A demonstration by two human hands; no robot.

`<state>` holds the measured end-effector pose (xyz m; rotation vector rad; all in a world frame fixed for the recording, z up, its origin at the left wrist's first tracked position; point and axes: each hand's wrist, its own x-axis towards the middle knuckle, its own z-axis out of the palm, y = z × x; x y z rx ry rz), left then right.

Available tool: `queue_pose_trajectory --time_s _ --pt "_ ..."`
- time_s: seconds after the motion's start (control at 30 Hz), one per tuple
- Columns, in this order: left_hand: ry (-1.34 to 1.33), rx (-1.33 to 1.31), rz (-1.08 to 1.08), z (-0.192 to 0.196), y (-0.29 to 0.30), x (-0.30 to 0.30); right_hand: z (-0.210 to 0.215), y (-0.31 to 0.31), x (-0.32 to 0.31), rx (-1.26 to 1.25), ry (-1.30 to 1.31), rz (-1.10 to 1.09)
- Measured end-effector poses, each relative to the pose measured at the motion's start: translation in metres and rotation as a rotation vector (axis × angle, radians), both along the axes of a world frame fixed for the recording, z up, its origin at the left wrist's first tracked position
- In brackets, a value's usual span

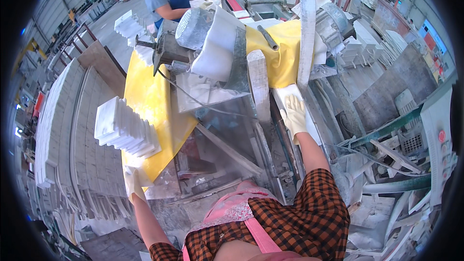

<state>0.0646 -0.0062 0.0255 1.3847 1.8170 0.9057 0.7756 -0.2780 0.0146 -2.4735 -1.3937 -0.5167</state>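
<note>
Both of my hands wear pale cream gloves. My right hand (294,117) lies flat, fingers stretched out, on a long white stone strip (311,124) in a narrow channel of the machine. The strip's far end runs under a yellow sheet (282,43) hanging between two upright boards. At the left, my left hand (134,181) is low beside a yellow-covered stand (166,152), just nearer than a row of stacked white tiles (126,128). Its fingers blend into the bright white there, so whether it grips a tile cannot be made out.
A dusty motor (194,28) and white guard board stand ahead; another motor (333,21) is at the right. Long pale slabs (67,121) lean at the left. A grey control panel (441,140) stands far right. Across the machine, a person in a blue apron (178,0) works with gloved hands.
</note>
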Motion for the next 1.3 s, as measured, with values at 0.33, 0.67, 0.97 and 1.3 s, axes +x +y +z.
queue_pose_trajectory --time_s 0.33,0.67,0.97,1.3 --pt "-0.076 0.014 0.030 0.012 -0.012 0.020 0.001 -0.027 -0.022 -0.073 0.026 -0.031" --pt "0.114 0.036 0.022 0.032 -0.013 0.037 0.044 -0.103 -0.041 -0.309 0.362 0.209" --pt "-0.015 0.121 0.007 0.027 -0.017 0.039 0.075 -0.188 -0.110 -0.401 0.183 0.028" --pt "-0.046 0.071 -0.003 0.032 -0.019 0.039 0.032 -0.169 -0.085 -0.207 -0.028 -0.089"
